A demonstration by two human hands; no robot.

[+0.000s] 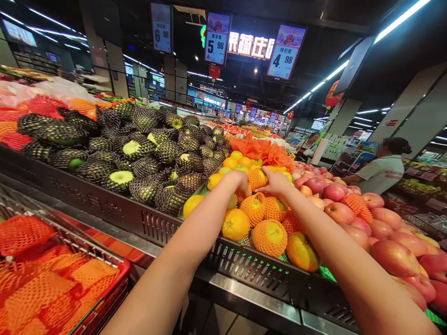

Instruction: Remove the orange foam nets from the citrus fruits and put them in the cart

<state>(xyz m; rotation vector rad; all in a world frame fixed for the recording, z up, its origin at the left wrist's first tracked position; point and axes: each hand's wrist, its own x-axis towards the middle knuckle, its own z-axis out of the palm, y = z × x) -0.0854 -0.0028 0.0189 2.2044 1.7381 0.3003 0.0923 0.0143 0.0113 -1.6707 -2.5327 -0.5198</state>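
Observation:
Both my arms reach over the black crate rim (251, 272) into a pile of oranges. My left hand (239, 180) and my right hand (276, 182) are both closed on one orange in an orange foam net (257, 178), held between them just above the pile. Below it lie more netted oranges (269, 237) and bare oranges (235, 224). A heap of loose orange nets (260, 150) lies behind the pile.
Green fruit in black nets (139, 149) fills the crate to the left. Red apples (377, 232) lie to the right. A shopping cart (52, 274) full of orange nets stands at lower left. A person in a white shirt (382, 173) stands at the right.

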